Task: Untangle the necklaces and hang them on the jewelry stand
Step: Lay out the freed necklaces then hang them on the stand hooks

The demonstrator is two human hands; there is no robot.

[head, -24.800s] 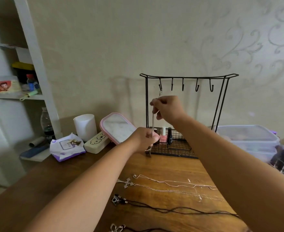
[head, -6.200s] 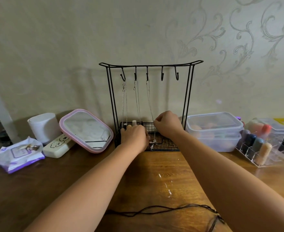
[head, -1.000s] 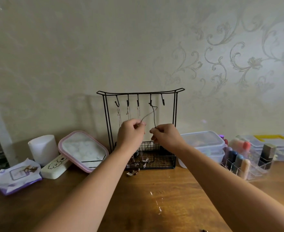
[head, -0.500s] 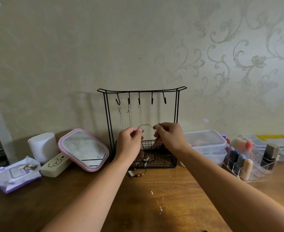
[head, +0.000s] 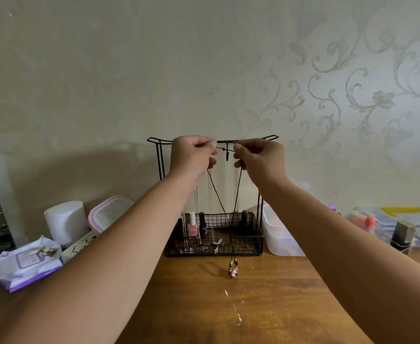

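A black wire jewelry stand [head: 268, 139] is standing at the back of a wooden surface [head: 266, 306], against the wall. In front of the stand, the wood is lying open. To the stand's left, a pink-rimmed mirror [head: 105, 212], a white cylinder [head: 65, 220] and a wipes packet [head: 28, 261] are crowding the edge; to its right, a clear lidded tub [head: 278, 234] is sitting just beside it. The stand's mesh basket [head: 243, 240] is holding nail polish bottles [head: 192, 225], with silver chains [head: 210, 207] hanging down into it. At the top bar, the left hand [head: 191, 155] and right hand [head: 258, 157] are each pinching a black cord necklace [head: 238, 189] with fingers closed tight, stretching it across a hook [head: 227, 155]. Its pendant [head: 233, 269] is dangling before the basket, near the surface.
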